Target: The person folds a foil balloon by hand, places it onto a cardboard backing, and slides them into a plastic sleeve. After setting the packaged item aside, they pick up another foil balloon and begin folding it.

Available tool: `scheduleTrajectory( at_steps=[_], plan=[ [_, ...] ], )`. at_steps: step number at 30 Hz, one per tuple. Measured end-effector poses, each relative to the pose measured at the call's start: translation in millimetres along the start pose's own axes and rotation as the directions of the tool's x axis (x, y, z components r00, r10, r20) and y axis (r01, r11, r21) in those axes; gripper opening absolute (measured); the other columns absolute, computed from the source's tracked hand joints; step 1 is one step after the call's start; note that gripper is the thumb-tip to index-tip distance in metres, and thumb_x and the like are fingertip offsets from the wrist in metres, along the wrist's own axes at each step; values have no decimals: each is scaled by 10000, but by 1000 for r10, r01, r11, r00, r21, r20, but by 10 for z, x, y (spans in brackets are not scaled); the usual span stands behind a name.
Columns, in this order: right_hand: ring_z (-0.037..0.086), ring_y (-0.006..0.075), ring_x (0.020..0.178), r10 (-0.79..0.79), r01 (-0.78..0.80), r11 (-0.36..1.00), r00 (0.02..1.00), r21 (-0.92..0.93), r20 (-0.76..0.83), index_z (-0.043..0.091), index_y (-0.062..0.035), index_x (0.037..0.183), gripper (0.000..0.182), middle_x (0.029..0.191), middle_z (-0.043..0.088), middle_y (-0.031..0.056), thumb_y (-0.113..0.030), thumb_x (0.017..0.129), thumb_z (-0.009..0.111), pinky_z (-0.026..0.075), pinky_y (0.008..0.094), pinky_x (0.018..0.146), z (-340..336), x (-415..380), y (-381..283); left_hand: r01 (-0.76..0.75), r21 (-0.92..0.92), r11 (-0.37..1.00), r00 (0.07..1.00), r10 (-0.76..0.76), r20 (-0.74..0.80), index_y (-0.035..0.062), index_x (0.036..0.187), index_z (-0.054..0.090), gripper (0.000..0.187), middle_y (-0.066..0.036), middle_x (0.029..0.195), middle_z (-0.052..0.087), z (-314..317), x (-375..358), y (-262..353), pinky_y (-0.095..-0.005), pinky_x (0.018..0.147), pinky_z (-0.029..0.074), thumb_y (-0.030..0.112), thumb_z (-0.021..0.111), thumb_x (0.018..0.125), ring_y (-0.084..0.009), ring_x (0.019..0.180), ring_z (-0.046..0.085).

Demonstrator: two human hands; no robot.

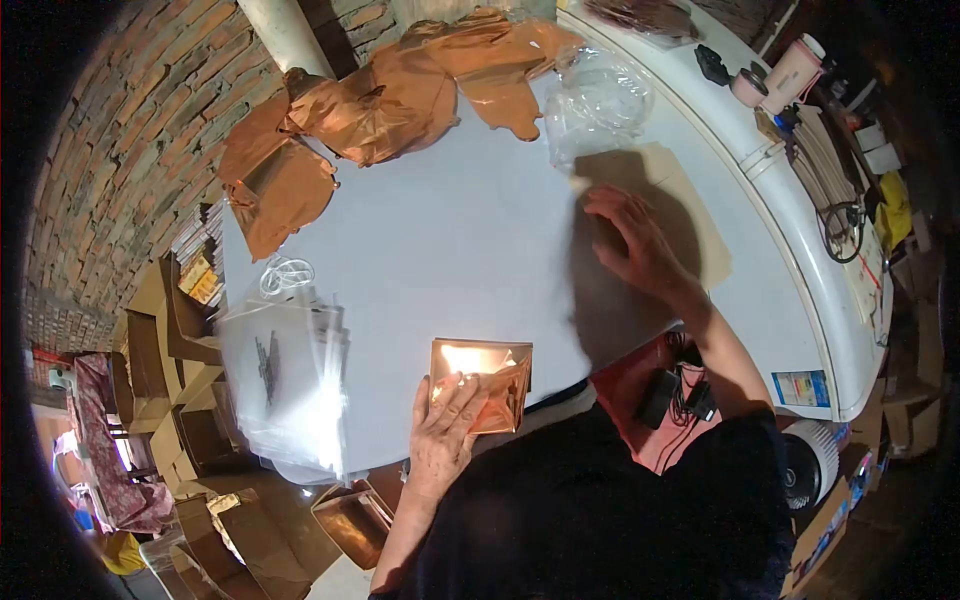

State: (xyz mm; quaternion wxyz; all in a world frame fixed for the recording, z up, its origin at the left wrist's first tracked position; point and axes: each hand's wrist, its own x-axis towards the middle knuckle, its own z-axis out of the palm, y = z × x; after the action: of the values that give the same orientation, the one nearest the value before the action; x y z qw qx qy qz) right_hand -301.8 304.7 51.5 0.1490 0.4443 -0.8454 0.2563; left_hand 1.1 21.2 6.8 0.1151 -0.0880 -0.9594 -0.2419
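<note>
Near the front edge of the pale table (430,240) lies a shiny copper-coloured square packet (510,390). My left hand (447,425) rests flat on its left part, fingers stretched out over the foil. To the right, my right hand (635,235) is raised above the table with its fingers apart and slightly curled, nothing visible in it. Its dark shadow falls on a tan sheet (690,195) beneath. Clear plastic wrap (597,100) lies just beyond that hand. Copper-coloured foil bags (385,105) are heaped along the far edge.
Clear plastic sleeves (290,380) are stacked at the left, with a coil of white cord (286,276) behind. Cardboard boxes (190,420) stand left of the table. At the right are a white appliance (790,260), a pink bottle (793,73) and a fan (808,465).
</note>
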Motion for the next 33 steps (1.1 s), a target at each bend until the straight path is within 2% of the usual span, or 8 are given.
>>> scheduleTrajectory(
  at_steps=[5, 14, 17, 20, 26, 29, 31, 33],
  plan=[
    [546, 429, 1158, 101, -89, 990, 989, 109, -109, 543, -57, 1268, 497, 1213, 581, 200, -69, 801, 716, 434, 507, 1027, 176, 237, 230, -2, -13, 1000, 1000, 2, -6, 130, 1352, 675, 566, -49, 1463, 614, 8, -4, -3, -565, 1237, 288, 79, 769, 796, -258, 1414, 517],
    [575, 401, 980, -255, 228, 967, 890, -114, -379, 540, -57, 1289, 502, 1050, 599, 197, -20, 804, 661, 451, 514, 875, 335, 1011, 518, 6, -33, 999, 1000, -6, -8, 121, 1354, 670, 590, -69, 1460, 615, -8, -9, 12, -554, 1242, 271, 62, 771, 775, -259, 1421, 509],
    [587, 353, 939, -227, 222, 973, 891, -58, -393, 616, -69, 1240, 422, 996, 622, 136, 58, 838, 602, 459, 465, 913, 346, 1125, 564, 0, -29, 1000, 1000, 0, -12, 116, 1358, 667, 601, -70, 1462, 613, -29, -3, 19, -546, 1244, 271, 57, 773, 769, -256, 1424, 505],
    [587, 313, 874, -271, 258, 963, 910, -82, -313, 661, -80, 1194, 389, 882, 602, 87, 40, 826, 626, 489, 442, 841, 393, 1165, 493, -8, -26, 1000, 1000, 8, -14, 111, 1360, 664, 606, -70, 1461, 613, -36, 5, 29, -539, 1244, 275, 55, 773, 767, -255, 1425, 504],
    [621, 235, 788, -504, 349, 754, 850, -556, -150, 685, -105, 1107, 317, 817, 603, 29, -84, 791, 665, 526, 374, 719, 251, 1460, -615, 3, -43, 999, 1000, -4, -26, 111, 1359, 665, 604, -65, 1455, 618, -32, -2, 29, -548, 1240, 279, 55, 774, 768, -254, 1424, 503],
    [644, 216, 806, -512, 418, 841, 821, -344, -251, 668, -106, 1098, 300, 826, 616, 5, -128, 799, 652, 533, 341, 705, 625, 1696, -1010, 0, -50, 999, 1000, -1, -23, 112, 1360, 665, 599, -61, 1457, 616, -41, 3, 23, -553, 1239, 279, 55, 772, 773, -250, 1423, 503],
    [652, 207, 851, -453, 374, 873, 861, -313, -232, 637, -99, 1154, 371, 835, 631, -9, -178, 792, 653, 536, 343, 681, 882, 1738, -1289, -5, -47, 999, 1000, 4, -14, 112, 1357, 666, 594, -58, 1460, 613, -45, -1, 18, -552, 1240, 278, 54, 770, 776, -248, 1422, 505],
    [643, 223, 956, -337, 307, 928, 933, -211, -125, 605, -96, 1198, 372, 908, 649, 30, -205, 844, 641, 535, 372, 769, 1273, 1763, -1467, -12, -43, 999, 1000, 12, 1, 110, 1352, 668, 587, -54, 1466, 609, -43, -17, 2, -550, 1241, 276, 51, 769, 777, -245, 1420, 507]
  ],
)
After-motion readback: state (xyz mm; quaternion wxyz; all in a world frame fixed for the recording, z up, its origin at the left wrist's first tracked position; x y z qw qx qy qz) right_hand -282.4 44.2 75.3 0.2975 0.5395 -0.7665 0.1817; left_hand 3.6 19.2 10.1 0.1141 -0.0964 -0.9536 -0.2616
